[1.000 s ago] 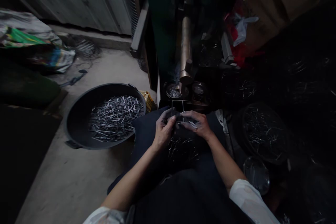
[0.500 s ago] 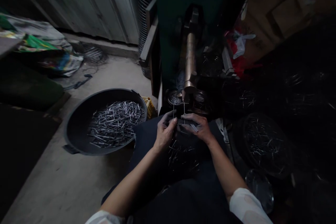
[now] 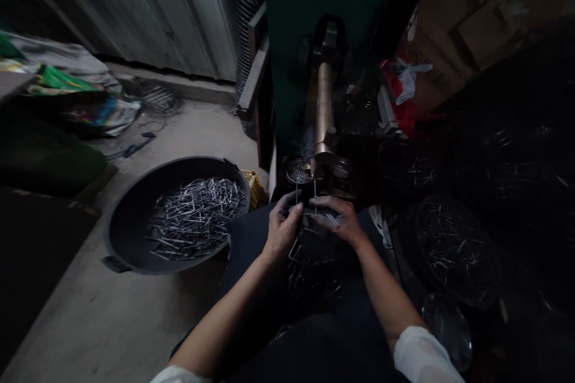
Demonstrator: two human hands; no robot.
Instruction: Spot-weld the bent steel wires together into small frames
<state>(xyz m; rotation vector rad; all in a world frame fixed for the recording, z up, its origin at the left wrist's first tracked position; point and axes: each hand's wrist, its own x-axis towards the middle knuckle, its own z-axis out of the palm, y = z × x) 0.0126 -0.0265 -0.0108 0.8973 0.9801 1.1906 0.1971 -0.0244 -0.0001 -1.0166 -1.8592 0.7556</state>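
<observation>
Place: small metal workshop, we judge.
Machine [image 3: 287, 42]: green body, brass-coloured arm [image 3: 324, 105] pointing towards us.
Basin [image 3: 128, 224]: we see heaped thin metal rods [image 3: 197, 212].
Wall [image 3: 148, 18]: ridged sheeting.
Floor [image 3: 206, 128]: bare grey concrete.

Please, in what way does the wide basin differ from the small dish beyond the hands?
The basin is far larger than the dish. The basin holds long, thin metal pieces; the dish holds tiny bits. The basin stands at the left, the dish just beyond the left hand. Both hold shiny pieces.
</observation>
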